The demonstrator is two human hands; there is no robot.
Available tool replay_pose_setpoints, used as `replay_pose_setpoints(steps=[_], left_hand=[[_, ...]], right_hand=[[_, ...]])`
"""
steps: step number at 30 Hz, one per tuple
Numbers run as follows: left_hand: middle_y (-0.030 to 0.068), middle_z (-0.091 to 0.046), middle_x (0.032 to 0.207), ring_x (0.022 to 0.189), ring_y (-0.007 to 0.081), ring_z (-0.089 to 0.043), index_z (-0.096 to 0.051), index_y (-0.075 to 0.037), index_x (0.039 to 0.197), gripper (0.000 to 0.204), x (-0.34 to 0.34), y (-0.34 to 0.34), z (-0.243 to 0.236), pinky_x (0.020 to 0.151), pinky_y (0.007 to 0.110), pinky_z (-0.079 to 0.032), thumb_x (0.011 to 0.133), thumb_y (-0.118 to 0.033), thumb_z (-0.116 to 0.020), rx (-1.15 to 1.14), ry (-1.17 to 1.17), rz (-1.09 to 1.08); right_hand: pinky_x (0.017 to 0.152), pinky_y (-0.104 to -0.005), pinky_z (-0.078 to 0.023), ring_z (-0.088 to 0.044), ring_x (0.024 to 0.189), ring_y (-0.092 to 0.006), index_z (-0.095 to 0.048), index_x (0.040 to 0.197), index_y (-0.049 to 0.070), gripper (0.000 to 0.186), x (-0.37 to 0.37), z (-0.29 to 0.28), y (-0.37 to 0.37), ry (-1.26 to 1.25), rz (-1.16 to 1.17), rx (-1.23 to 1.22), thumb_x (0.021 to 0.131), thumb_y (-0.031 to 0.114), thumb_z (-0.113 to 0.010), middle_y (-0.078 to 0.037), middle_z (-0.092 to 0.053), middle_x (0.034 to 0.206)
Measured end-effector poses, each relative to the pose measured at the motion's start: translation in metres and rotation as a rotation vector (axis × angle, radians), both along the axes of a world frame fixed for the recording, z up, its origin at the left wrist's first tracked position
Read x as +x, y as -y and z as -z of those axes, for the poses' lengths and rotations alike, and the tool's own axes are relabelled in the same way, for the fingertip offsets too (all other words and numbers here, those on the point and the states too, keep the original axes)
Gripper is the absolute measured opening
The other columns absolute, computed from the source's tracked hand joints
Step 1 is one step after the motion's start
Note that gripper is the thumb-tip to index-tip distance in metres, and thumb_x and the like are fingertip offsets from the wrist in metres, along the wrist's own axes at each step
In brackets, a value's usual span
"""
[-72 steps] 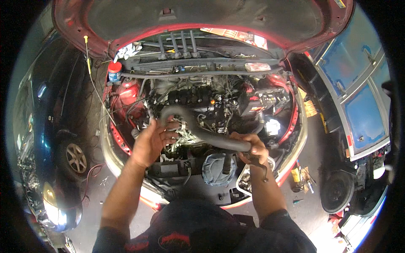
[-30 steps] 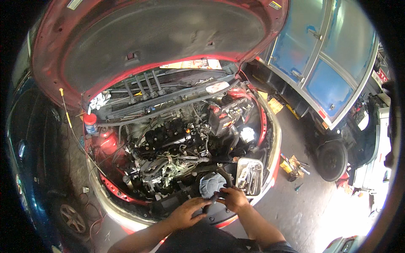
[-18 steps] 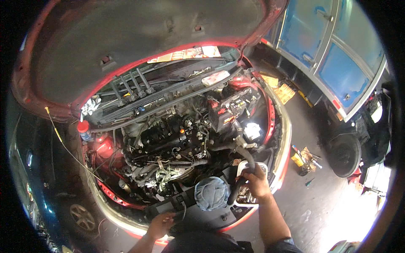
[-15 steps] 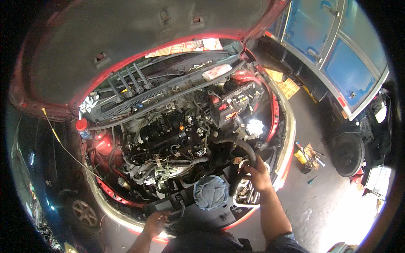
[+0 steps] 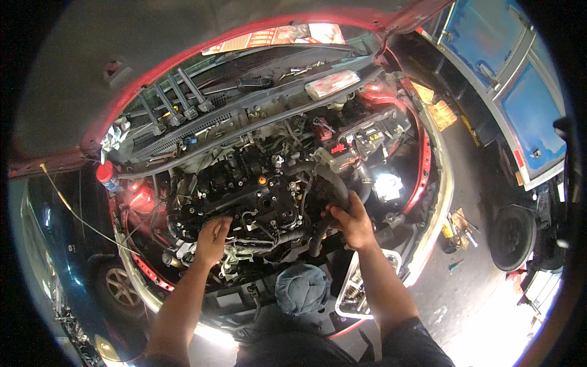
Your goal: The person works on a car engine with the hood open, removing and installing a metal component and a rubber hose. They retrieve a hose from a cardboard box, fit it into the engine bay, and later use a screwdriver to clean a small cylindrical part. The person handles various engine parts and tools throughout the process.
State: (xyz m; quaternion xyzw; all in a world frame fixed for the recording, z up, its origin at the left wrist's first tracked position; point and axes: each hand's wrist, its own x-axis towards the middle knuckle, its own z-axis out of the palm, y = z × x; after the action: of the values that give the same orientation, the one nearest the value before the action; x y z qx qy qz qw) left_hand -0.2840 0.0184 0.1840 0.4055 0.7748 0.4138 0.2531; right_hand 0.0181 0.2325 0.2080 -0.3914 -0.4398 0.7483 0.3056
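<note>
1. Red car, opened up, on grey floor; blue panels at right.
2. Right grip: wrapped around a curved dark hose, near the battery.
3. Left grip: over the engine; cannot tell whether spread or pressed together.

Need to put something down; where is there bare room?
Grey floor lies bare between the red car's fender and the glare, below the small teal item. Crowded: the engine, around the hose in the right hand, and the filled tray.

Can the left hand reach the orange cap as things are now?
Probably yes: the left hand looks empty, with nothing visibly blocking it from the orange cap; the hose in the right hand is further right.
</note>
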Motion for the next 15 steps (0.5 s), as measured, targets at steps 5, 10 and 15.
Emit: replay_pose_setpoints(steps=[5, 10, 15], left_hand=[[0.0172, -0.065, 0.107, 0.098, 0.0350, -0.064, -0.064, -0.006, 0.115, 0.027, -0.049, -0.107, 0.049, 0.085, 0.043, -0.052, 0.100, -0.027, -0.055, -0.153, -0.408, 0.046], [0.0171, -0.065, 0.109, 0.098, 0.0375, -0.064, -0.065, -0.007, 0.110, 0.032, -0.074, -0.178, 0.085, 0.084, 0.046, -0.053, 0.101, -0.034, -0.049, -0.324, -0.580, 0.006], [0.0138, -0.069, 0.095, 0.087, 0.0341, -0.067, -0.067, -0.011, 0.099, 0.036, -0.068, -0.200, 0.111, 0.074, 0.046, -0.056, 0.102, -0.036, -0.042, -0.518, -0.712, -0.169]], right_hand=[[0.071, -0.0328, -0.055, -0.067, 0.095, -0.0199, -0.036, 0.141, 0.006, 0.052, -0.026, 0.018, -0.028, 0.000, -0.025, 0.083, 0.094, 0.007, -0.059, -0.006, -0.063, 0.107], [0.071, -0.0328, -0.056, -0.066, 0.095, -0.0207, -0.037, 0.139, 0.006, 0.051, -0.028, 0.035, -0.024, -0.010, 0.045, -0.046, 0.093, 0.002, -0.057, -0.009, -0.062, 0.106], [0.078, -0.0352, -0.059, -0.065, 0.095, -0.0219, -0.041, 0.135, 0.004, 0.045, -0.029, 0.042, -0.024, 0.038, 0.073, -0.078, 0.092, 0.000, -0.053, -0.009, -0.059, 0.103]])
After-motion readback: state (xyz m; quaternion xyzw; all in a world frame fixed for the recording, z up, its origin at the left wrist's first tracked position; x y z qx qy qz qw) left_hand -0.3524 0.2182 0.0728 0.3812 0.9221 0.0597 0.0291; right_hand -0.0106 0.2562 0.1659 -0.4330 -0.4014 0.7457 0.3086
